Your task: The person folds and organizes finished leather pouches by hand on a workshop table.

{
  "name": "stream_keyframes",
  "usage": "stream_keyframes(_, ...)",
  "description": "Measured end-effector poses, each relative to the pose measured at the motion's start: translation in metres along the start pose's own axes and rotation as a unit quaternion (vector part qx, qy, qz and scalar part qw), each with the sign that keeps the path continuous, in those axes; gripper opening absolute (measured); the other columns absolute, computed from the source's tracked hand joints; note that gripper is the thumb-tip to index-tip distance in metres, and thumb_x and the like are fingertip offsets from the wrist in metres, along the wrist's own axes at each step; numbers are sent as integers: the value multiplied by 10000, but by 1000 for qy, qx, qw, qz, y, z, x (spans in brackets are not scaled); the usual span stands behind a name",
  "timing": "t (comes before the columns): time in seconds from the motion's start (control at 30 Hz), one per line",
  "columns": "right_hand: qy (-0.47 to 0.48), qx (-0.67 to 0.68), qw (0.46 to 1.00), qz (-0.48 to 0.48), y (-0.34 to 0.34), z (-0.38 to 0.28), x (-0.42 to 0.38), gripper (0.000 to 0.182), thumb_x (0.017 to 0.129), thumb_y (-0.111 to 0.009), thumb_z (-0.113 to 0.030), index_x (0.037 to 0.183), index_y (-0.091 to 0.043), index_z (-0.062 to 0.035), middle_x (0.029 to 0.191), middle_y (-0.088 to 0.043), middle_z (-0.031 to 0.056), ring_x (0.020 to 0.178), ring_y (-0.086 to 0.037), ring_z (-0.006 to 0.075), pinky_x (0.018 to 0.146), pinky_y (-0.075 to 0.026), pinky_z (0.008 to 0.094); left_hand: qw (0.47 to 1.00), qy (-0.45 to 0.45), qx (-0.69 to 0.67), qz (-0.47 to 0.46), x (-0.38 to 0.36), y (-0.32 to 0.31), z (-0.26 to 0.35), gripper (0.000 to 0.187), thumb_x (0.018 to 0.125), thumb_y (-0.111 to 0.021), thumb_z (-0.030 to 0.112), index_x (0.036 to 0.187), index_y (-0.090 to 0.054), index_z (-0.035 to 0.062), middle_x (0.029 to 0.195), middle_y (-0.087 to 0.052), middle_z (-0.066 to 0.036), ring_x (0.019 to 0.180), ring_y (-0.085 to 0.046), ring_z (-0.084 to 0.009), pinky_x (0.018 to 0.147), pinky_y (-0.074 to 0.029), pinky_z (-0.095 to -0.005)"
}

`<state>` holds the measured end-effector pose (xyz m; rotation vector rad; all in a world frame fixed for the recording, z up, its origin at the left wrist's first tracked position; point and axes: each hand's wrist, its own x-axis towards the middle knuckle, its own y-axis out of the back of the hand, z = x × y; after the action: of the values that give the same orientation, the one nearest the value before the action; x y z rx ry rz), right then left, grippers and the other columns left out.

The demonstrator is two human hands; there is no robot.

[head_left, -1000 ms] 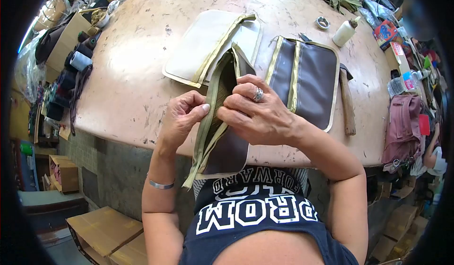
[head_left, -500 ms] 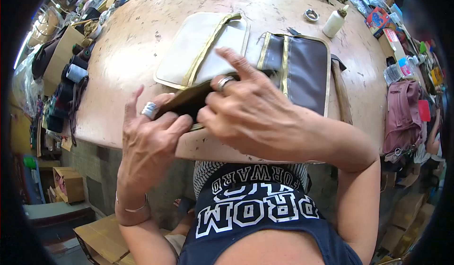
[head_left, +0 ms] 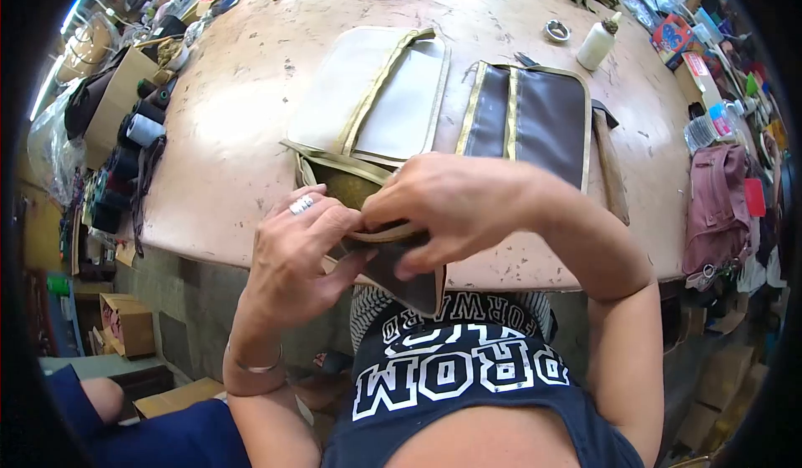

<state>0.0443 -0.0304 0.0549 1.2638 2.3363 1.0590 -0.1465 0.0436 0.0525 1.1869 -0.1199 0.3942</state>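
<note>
A dark brown pouch (head_left: 422,289) with tan edging hangs over the table's front edge, its mouth gaping and an olive-tan inside showing. On its left side my left hand (head_left: 302,247), a silver ring on one finger, pinches the rim. My right hand (head_left: 455,205) grips the same rim from the right, thumb below and fingers at the mouth; its fingertips are partly hidden. Just beyond lies a white panel (head_left: 401,109) with a tan strip across it. A flat brown panel (head_left: 547,121) with tan binding rests to the right.
A hammer (head_left: 612,172) lies right of the brown panel. Farther back are a white squeeze bottle (head_left: 596,46) and a small round dish (head_left: 555,31). Thread spools (head_left: 144,130) crowd the left edge; a pink backpack (head_left: 716,209) stands at right. Someone's navy-clothed leg (head_left: 167,435) shows lower left.
The pouch has turned so that its mouth and inside show, with its dark corner pointing down. My right hand has swung lower, fingers now downward. A navy-clothed leg has appeared lower left.
</note>
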Motion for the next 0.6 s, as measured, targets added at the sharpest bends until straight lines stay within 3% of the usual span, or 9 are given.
stream_keyframes(0.07, -24, 86, 996, 0, 11, 12, -7, 518, 616, -722, -247, 1016, -511, 5, 812, -589, 113, 783, -575, 233, 666, -443, 322, 990, 8, -132, 41, -6, 1, -17, 282, 552, -681, 25, 807, -561, 28, 741, -556, -76, 718, -553, -212, 806, -404, -338)
stream_keyframes(0.13, 1, 228, 972, 55, -6, 36, -5, 537, 616, -729, -278, 1022, -510, -3, 821, -587, 66, 746, -562, 176, 641, -432, 301, 976, 50, -208, 51, -10, 7, -22, 252, 555, -675, 20, 779, -558, 13, 707, -537, -77, 681, -540, -200, 756, -416, -316)
stream_keyframes(0.23, -49, 276, 958, 57, -16, 30, -2, 486, 645, -715, -255, 1013, -511, -12, 830, -570, 36, 751, -525, 124, 620, -415, 273, 957, 152, -245, 10, -20, 15, -22, 250, 582, -673, 69, 791, -563, -15, 694, -551, -88, 672, -532, -175, 680, -413, -285)
stream_keyframes(0.33, -1, 223, 966, 131, -21, 20, 6, 452, 661, -704, -244, 996, -509, -13, 825, -549, 30, 763, -489, 96, 627, -402, 252, 974, 86, -202, -52, -7, 26, -8, 303, 601, -689, 128, 827, -568, -32, 715, -574, -80, 672, -532, -159, 662, -415, -269)
stream_keyframes(0.37, -3, 155, 980, 123, -16, 10, 7, 410, 678, -688, -221, 978, -509, -6, 831, -533, 28, 798, -476, 93, 665, -395, 248, 954, 135, -261, -58, -3, 27, 3, 292, 638, -690, 124, 855, -577, -34, 724, -581, -66, 660, -530, -132, 638, -421, -261)
stream_keyframes(0.5, -7, 310, 935, 171, -21, 4, 3, 400, 674, -707, -193, 952, -506, 12, 815, -510, 27, 767, -487, 116, 708, -387, 244, 943, 138, -301, -32, -1, 27, 5, 201, 694, -669, 83, 848, -593, -22, 722, -577, -46, 637, -515, -80, 594, -426, -230)
stream_keyframes(0.6, -31, 295, 935, 194, -24, -5, 3, 430, 669, -732, -239, 939, -506, 8, 815, -509, 29, 751, -485, 105, 703, -391, 243, 902, 199, -382, -22, -4, 21, 3, 203, 691, -675, 85, 845, -595, -20, 728, -575, -31, 631, -507, -76, 570, -426, -219)
